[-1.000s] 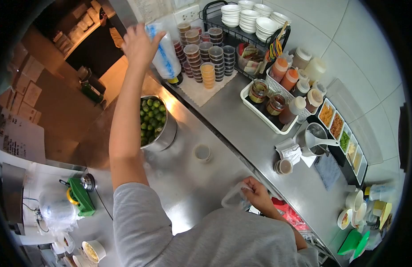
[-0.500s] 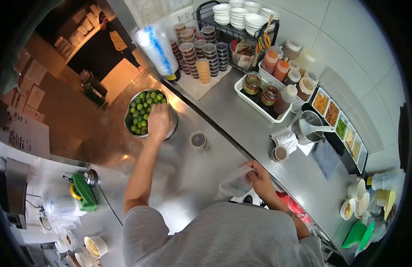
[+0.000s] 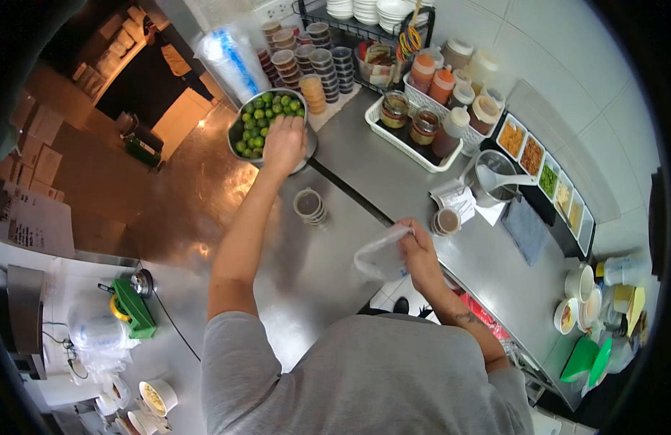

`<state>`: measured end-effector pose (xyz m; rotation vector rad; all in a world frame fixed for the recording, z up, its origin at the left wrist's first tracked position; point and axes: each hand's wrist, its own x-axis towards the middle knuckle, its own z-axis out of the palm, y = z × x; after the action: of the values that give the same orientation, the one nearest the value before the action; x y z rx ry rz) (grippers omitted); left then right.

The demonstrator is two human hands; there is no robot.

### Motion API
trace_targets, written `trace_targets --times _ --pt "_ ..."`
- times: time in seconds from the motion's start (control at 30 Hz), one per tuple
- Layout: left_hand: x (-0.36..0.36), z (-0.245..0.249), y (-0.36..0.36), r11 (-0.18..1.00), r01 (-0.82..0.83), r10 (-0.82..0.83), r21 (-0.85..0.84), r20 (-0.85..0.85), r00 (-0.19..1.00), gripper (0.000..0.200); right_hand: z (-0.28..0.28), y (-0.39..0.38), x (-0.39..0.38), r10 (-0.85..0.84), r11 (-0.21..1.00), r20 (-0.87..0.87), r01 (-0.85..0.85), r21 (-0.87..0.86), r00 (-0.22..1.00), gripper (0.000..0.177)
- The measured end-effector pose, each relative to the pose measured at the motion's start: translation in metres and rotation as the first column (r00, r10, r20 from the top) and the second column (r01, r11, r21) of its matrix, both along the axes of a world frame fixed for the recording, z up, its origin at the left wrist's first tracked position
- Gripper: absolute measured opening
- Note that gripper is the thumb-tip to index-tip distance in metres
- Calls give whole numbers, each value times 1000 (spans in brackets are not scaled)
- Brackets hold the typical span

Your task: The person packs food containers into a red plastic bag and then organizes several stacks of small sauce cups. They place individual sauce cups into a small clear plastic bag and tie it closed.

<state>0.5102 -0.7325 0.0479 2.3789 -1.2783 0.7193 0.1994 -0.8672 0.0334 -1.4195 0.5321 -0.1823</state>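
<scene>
My left hand is closed over the near rim of a metal bowl, its fingers inside against small green limes. Some of the limes are hidden under that hand. In my right hand a clear plastic bag is pinched by its edge, hanging over the counter's front edge with its mouth spread. Between the hands a short stack of lidded sauce cups stands on the steel counter.
Stacked sauce cups and a roll of plastic bags stand at the back. Sauce bottles, a white tray, a metal pot and topping containers line the right side. A green tape dispenser sits left.
My left hand and the bowl have shifted together to the right and farther back, close to the stacked cups. The bag in my right hand has opened wider. The view has shifted slightly.
</scene>
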Motion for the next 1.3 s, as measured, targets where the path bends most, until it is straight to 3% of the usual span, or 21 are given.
trace_targets --times 0.1,0.17,0.2,0.27,0.3,0.33,0.37,0.4,0.47,0.5,0.57,0.63,0.7,0.73,0.77,0.87,0.97,1.3 --pt "-42 33 -17 982 1 16 -188 90 996 12 4 -4 8 -77 997 48 76 14 996 16" --pt "-96 56 -18 909 236 -298 -342 -140 944 20 -10 -6 15 -131 990 105 136 -37 986 15" --pt "-144 69 -15 864 262 -447 -429 -416 792 19 -15 -5 15 -150 985 124 158 -62 981 14" --pt "-199 44 -9 847 422 -527 -322 -611 591 24 -8 -2 16 -104 979 79 88 181 991 12" --pt "-221 29 -11 850 486 -509 -205 -559 654 26 -6 -2 14 -75 952 61 53 302 995 12" --pt "-230 13 -10 904 420 -246 79 -707 663 28 -8 -5 10 -39 901 16 28 433 999 10" --pt "-236 -1 -8 856 364 50 366 -761 647 30 -11 -10 4 1 830 -23 12 557 1000 9" --pt "-239 -11 -6 825 384 92 414 -769 632 29 -14 -13 2 44 743 -52 2 669 998 8" --pt "-238 -17 -1 752 423 177 505 -773 609 26 -19 -4 -8 49 703 -54 4 711 997 7" --pt "-238 -20 5 813 441 50 380 -800 598 25 -23 0 -13 58 681 -60 5 732 997 7" --pt "-234 -14 18 880 463 -204 108 -794 572 24 -29 -5 -13 74 833 -25 -48 551 997 9" --pt "-224 5 29 917 318 -395 -242 -672 627 23 -33 -11 -11 101 914 7 -96 395 995 11" --pt "-193 18 39 961 130 -201 -246 -292 935 37 -34 -16 -10 145 950 24 -146 277 989 13" --pt "-181 29 43 987 18 -70 -161 -323 944 43 -29 -14 -9 157 947 22 -157 281 987 12" --pt "-172 38 47 993 -94 63 -73 -342 938 50 -19 -11 -7 170 944 21 -169 284 985 12" --pt "-138 7 55 997 -57 76 50 -598 798 60 -18 -7 -3 197 966 66 -205 159 978 10" --pt "-134 2 53 991 -27 113 133 -699 706 65 -15 -8 3 222 973 45 -224 57 974 8" --pt "-147 2 46 997 -72 33 -34 -649 760 61 -9 -9 18 207 974 -47 -201 100 977 13"
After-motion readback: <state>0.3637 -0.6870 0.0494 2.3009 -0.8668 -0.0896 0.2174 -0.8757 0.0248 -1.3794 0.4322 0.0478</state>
